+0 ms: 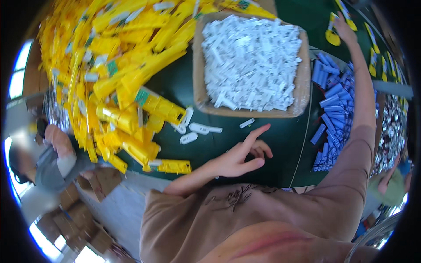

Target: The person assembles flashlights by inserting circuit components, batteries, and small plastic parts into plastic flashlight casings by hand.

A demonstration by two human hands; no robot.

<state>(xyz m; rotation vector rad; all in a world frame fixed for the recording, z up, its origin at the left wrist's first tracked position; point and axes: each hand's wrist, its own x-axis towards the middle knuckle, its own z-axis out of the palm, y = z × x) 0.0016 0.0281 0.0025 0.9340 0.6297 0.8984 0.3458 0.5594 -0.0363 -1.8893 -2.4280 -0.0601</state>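
Left hand (239, 160) is hovering released, fingers spread, over the green table (280, 144) near its front edge — right hand (344, 26) is reaching toward the far corner, touching a yellow part (332, 35), grip undeterminable.

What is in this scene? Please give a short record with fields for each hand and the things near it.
left hand: open, fingers spread, over the green table, holds nothing
right hand: stretched far out, at a yellow part
near left hand: loose white parts
box: cardboard box full of white pieces
left side: yellow parts heap
right side: blue pieces
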